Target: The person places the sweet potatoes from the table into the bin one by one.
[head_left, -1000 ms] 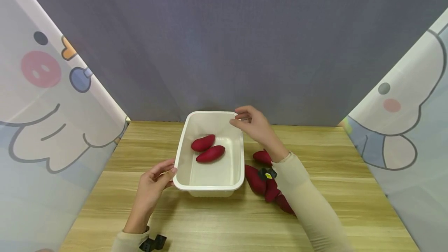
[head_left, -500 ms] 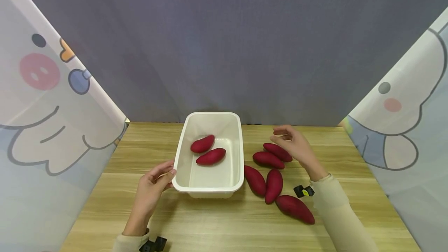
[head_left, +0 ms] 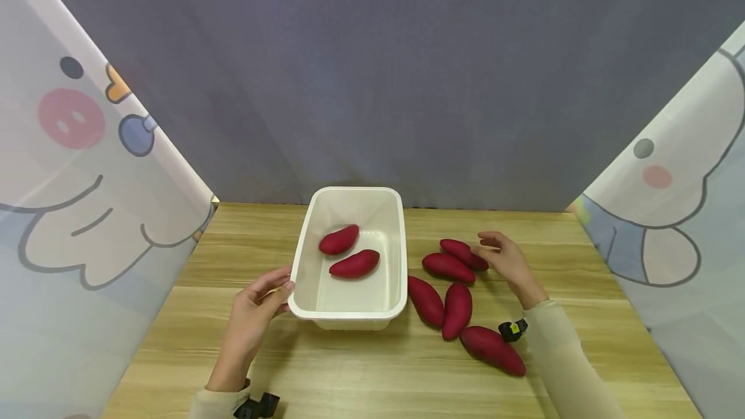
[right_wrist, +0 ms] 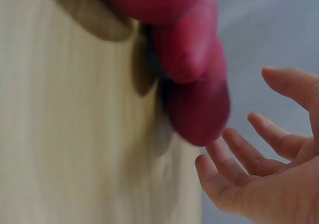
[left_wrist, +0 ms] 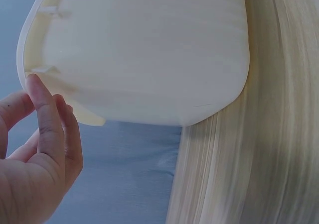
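A white plastic bin (head_left: 361, 314) stands on the table, with two red-skinned sweet potatoes (head_left: 354, 264) lying inside. My left hand (head_left: 256, 309) pinches its left rim near the front corner; in the left wrist view the thumb and fingers meet at the edge of the bin (left_wrist: 144, 50). To the right of the bin lie several more sweet potatoes (head_left: 448, 267). My right hand (head_left: 507, 264) is at the right end of the farthest sweet potato (head_left: 460, 253), fingers spread. In the right wrist view its fingertips (right_wrist: 215, 147) are right at a sweet potato's end (right_wrist: 199, 112).
The wood-grain table (head_left: 349, 374) ends at a grey curtain (head_left: 372, 83) behind the bin. Printed cartoon panels (head_left: 70, 225) flank it on both sides. One large sweet potato (head_left: 492, 349) lies nearest the front, close to my right wrist.
My right hand has moved from the bin's far right corner to the right and down to the farthest sweet potato. My left hand has stayed on the rim.
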Demonstrator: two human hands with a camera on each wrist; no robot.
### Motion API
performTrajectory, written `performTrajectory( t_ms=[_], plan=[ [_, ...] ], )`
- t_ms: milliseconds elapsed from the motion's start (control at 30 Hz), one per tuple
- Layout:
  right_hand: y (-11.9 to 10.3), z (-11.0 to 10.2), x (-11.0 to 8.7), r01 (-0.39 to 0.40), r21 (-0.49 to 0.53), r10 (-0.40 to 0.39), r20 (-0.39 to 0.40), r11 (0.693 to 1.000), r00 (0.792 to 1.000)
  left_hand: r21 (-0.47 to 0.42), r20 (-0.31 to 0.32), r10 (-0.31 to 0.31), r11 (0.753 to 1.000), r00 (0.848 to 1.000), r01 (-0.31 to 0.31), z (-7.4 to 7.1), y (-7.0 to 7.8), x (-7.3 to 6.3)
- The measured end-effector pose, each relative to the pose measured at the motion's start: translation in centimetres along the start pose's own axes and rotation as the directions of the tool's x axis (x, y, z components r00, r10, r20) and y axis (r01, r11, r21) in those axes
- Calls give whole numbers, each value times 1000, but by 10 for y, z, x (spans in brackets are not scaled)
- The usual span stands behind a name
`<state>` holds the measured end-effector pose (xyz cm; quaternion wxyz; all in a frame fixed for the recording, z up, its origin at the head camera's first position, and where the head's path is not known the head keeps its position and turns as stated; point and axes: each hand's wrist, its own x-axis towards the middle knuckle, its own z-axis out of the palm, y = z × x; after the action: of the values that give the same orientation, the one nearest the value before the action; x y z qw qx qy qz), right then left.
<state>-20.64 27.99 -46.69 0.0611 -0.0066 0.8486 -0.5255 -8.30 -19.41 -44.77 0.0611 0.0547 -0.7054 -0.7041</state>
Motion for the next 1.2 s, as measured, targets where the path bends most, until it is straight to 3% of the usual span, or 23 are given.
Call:
performTrajectory(
  t_ms=[200, 667, 1200],
  plan=[
    [12, 1, 3, -58, 30, 57, 49, 998, 997, 9, -6, -10, 1000, 1000, 10, 0, 1, 0],
    [32, -6, 6, -111, 128, 94, 127, 986, 987, 7, -4, -26, 1000, 1000, 26, 0, 0, 0],
    [27, -10, 3, -151, 220, 131, 101, 964, 986, 21, -9, -29, 999, 1000, 29, 0, 1, 0]
  ],
)
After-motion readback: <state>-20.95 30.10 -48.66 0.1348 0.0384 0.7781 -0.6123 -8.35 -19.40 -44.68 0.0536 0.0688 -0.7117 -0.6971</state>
